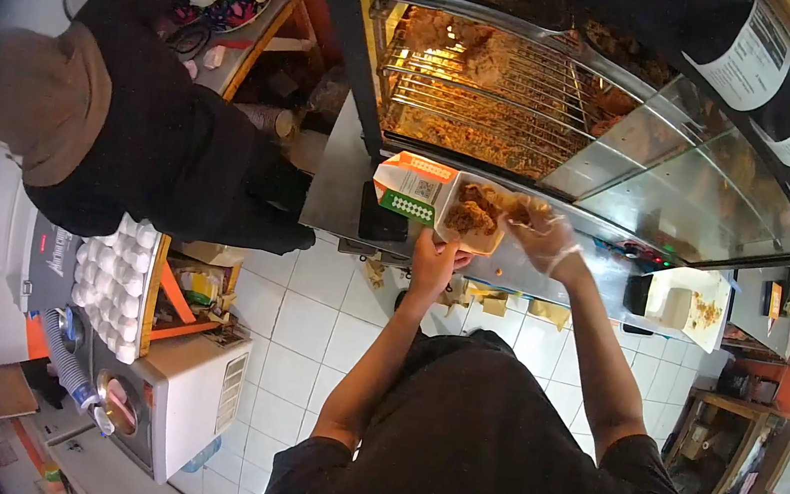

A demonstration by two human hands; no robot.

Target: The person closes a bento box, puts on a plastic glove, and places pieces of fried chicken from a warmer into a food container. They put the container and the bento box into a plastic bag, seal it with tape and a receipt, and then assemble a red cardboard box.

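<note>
An open takeaway box with an orange, white and green printed lid sits at the edge of the steel counter. Inside it lies browned fried chicken. My left hand is closed on the near edge of the box, thumb on the side toward me. Over the right side of the box, my right hand wears a clear plastic glove. Its fingers curl round a piece of fried chicken, partly hidden by the glove.
Behind the box stands a lit display warmer with chicken on wire racks and a glass door. A dark phone-like slab lies left. A white tray with crumbs is right. Another person in dark clothes is left, near egg trays.
</note>
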